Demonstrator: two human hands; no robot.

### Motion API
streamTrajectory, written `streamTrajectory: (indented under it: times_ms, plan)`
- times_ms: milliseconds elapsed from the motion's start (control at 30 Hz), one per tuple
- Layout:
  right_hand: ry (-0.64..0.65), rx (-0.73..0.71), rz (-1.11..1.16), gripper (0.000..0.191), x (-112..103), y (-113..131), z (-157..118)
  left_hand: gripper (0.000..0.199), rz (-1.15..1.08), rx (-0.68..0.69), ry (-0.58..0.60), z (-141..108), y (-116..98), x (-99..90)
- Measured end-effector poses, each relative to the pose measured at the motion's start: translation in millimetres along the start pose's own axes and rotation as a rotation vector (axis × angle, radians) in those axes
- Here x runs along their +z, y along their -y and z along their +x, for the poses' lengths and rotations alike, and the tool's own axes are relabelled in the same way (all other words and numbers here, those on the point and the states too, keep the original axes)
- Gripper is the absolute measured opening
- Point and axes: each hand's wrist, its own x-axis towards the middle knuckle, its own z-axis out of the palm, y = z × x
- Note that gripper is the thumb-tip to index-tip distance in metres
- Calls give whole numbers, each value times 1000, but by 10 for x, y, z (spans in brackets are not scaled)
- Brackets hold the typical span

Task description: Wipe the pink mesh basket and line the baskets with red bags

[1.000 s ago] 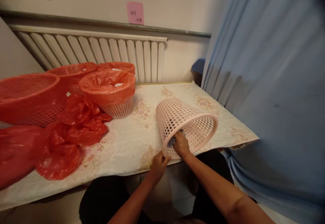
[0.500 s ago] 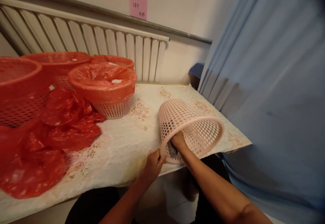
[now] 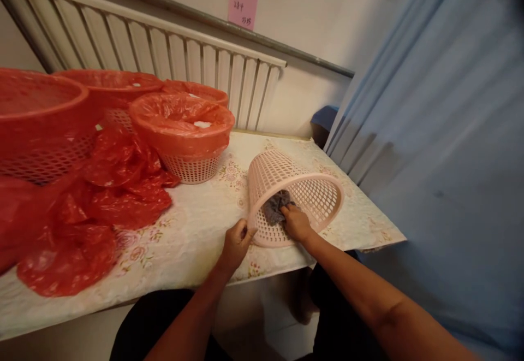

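A pale pink plastic wastebasket (image 3: 268,172) with a lattice wall lies on its side on the flowered tablecloth (image 3: 196,241), its mouth turned toward me. My left hand (image 3: 237,243) is closed on the rim at the mouth's left side. Inside the mouth, my right hand (image 3: 297,223) grips a dark grey cloth (image 3: 277,206) against the inner wall. Part of the cloth is bunched beyond my fingertips.
Several baskets lined with red plastic bags stand at the left, the nearest lined basket (image 3: 192,167) beside a heap of red bags (image 3: 94,224). A radiator (image 3: 164,49) runs along the wall. A blue curtain (image 3: 442,159) hangs at the right.
The cloth has moved from the lower left of the basket's inside to higher up, and more of it shows. The basket sits slightly farther left in view. My left hand stays at the rim.
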Motion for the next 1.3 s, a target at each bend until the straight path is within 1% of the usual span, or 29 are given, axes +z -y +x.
streamTrajectory:
  times_ms: [67, 100, 167, 233, 267, 333, 400, 467, 567, 733, 800, 867, 933, 967, 1033, 1100, 1133, 1200, 1233, 1300]
  plan:
    - [-43, 46, 34, 31, 20, -69, 14, 20, -41, -24, 2, -53, 62, 105]
    - [-64, 60, 62, 33, 42, -64, 27, 16, -58, -38, 29, -79, 97, 163]
    - [-98, 64, 133, 36, 96, 0, 66, 11, -92, -70, 121, -118, 173, 271]
    - [-115, 45, 210, 36, 143, 87, 118, 10, -134, -99, 189, -129, 247, 355]
    - [-118, 32, 246, 35, 160, 126, 146, 13, -157, -117, 194, -123, 278, 384]
    - [-114, 13, 303, 33, 186, 181, 200, 21, -208, -171, 168, -98, 319, 416]
    - [-110, 6, 336, 37, 209, 212, 249, 25, -246, -207, 132, -68, 326, 414]
    - [-115, 6, 344, 42, 235, 236, 295, 20, -239, -193, 105, -45, 302, 384]
    - [-113, -6, 320, 56, 258, 280, 368, 12, -163, -112, 64, -24, 233, 292]
    - [-8, -79, 215, 60, 175, 320, 417, 16, -79, -26, -25, 25, 109, 28]
    - [30, -76, 157, 58, 124, 290, 372, 17, -68, -13, -76, 46, 69, -80]
    - [54, -44, 97, 48, 88, 236, 301, 17, -76, -6, -105, 58, 39, -152]
    - [59, 7, 44, 38, 70, 181, 229, 19, -105, -10, -92, 59, 25, -173]
    - [54, 33, 24, 36, 67, 161, 202, 20, -126, -18, -78, 56, 27, -165]
    - [31, 73, -1, 44, 66, 149, 173, 22, -165, -48, -66, 48, 51, -123]
    - [-12, 71, -12, 62, 65, 176, 178, 22, -180, -103, -81, 44, 97, -65]
    - [-36, 45, -17, 71, 62, 199, 192, 22, -172, -142, -87, 44, 125, -35]
    - [-59, -66, -34, 80, 50, 252, 234, 29, -152, -251, -81, 52, 179, 15]
    - [-49, -140, -47, 80, 41, 277, 258, 35, -156, -323, -67, 59, 200, 34]
    - [12, -270, -73, 75, 26, 315, 303, 42, -194, -472, -26, 77, 226, 56]
